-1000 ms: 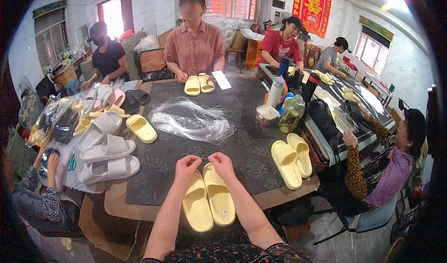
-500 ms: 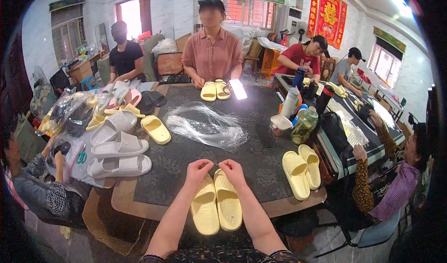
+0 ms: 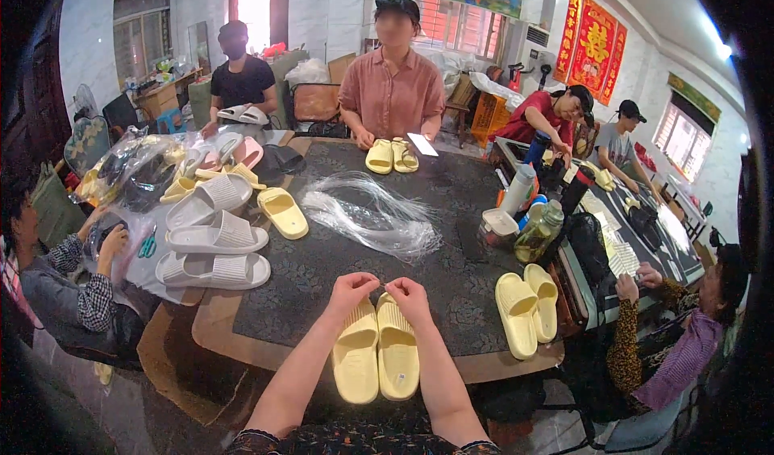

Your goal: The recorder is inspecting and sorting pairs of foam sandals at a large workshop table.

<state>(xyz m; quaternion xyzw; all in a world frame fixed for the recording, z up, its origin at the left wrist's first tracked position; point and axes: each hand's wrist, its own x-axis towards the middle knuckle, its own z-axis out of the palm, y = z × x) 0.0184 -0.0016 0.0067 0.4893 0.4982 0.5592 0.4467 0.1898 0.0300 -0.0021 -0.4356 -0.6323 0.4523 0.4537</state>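
Observation:
A pair of yellow slide slippers (image 3: pixel 356 365) lies side by side at the table's near edge, heels toward me. Above their toe ends, my left hand (image 3: pixel 351 294) and my right hand (image 3: pixel 406 296) are closed in pinches, fingertips almost meeting. Whatever is between the fingers is too small to make out. Beyond my hands lies a loose bundle of clear plastic strands (image 3: pixel 367 223). To the right rests another pair of yellow slippers (image 3: pixel 516 316), and a single yellow slipper (image 3: pixel 284 213) sits left of the bundle.
Grey slippers (image 3: pixel 216 270) are stacked at the left, near green-handled scissors (image 3: pixel 147 245) and clear bags. Bottles (image 3: pixel 538 233) and a plastic tub (image 3: pixel 497 225) stand at the right. Across the table, a person (image 3: pixel 393 92) has yellow slippers and a phone (image 3: pixel 422 144). Other people work around.
My view has shifted slightly, moving the far side rightward in the picture. My hands stay pinched over the slippers. At the far left, a co-worker now holds light-coloured slippers up.

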